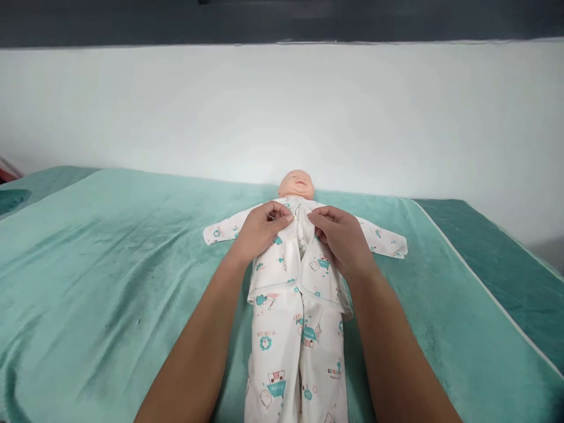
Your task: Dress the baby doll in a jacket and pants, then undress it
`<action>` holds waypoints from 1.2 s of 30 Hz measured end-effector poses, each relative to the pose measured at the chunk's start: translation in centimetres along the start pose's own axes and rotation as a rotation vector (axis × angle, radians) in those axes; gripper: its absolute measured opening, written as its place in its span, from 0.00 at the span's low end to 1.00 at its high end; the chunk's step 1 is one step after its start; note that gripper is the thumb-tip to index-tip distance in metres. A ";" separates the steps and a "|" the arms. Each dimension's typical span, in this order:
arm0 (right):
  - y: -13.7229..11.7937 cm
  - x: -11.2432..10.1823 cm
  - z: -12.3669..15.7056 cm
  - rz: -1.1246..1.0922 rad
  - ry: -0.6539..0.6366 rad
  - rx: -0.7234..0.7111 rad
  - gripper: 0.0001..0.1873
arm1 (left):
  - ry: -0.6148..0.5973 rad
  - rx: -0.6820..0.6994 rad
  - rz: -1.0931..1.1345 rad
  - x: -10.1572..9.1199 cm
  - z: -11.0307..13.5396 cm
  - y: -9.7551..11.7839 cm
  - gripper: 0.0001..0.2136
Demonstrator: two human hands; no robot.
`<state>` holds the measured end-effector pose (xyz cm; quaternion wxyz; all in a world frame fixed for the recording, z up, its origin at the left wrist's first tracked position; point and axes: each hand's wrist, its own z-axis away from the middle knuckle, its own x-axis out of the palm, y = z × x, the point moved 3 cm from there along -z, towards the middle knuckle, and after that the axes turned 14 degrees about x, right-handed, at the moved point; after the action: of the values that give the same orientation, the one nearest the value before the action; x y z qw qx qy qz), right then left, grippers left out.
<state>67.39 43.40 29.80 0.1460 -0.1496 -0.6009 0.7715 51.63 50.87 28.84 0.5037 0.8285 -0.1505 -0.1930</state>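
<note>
A baby doll (296, 183) lies on its back on a teal towel (110, 264), arms spread. It wears a white top (286, 264) with teal cartoon prints and matching trousers (299, 364). My left hand (259, 229) pinches the left front edge of the top at the chest. My right hand (339, 235) pinches the right front edge opposite. The two edges nearly meet between my fingers. The top's lower front flaps hang loose over the trousers.
The towel covers a table that ends at a white wall (282, 111) behind the doll's head. A darker teal cloth (497, 258) lies along the right side. A red object (5, 170) peeks in at the far left.
</note>
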 end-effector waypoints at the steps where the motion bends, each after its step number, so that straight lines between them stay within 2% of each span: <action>1: 0.0 0.1 0.0 -0.023 0.005 -0.006 0.08 | 0.027 0.011 0.012 0.2 -0.1 0.1 0.09; 5: 0.1 0.5 -0.2 -0.083 0.015 -0.060 0.09 | 0.098 0.054 0.025 1.1 -0.2 0.6 0.07; 10: 0.3 0.6 -0.5 -0.110 -0.056 -0.072 0.10 | 0.138 0.041 -0.012 1.7 -0.1 1.0 0.07; 17: 0.4 0.3 -0.6 -0.062 -0.064 -0.095 0.10 | 0.136 0.052 -0.026 1.9 -0.2 1.1 0.07; 24: 0.2 -0.2 -0.4 0.018 -0.161 -0.075 0.15 | 0.134 0.043 -0.048 2.0 -0.2 1.0 0.06; 31: -0.3 0.4 0.1 0.251 -0.028 -0.175 0.09 | 0.133 -0.005 0.031 1.8 0.0 0.9 0.10; 36: -0.5 0.7 0.2 0.406 0.007 -0.272 0.06 | 0.135 -0.075 0.064 2.0 0.0 0.8 0.13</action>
<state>66.66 43.67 30.28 -0.0312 -0.2883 -0.6562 0.6966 53.35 49.58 29.21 0.5491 0.8151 -0.1351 -0.1261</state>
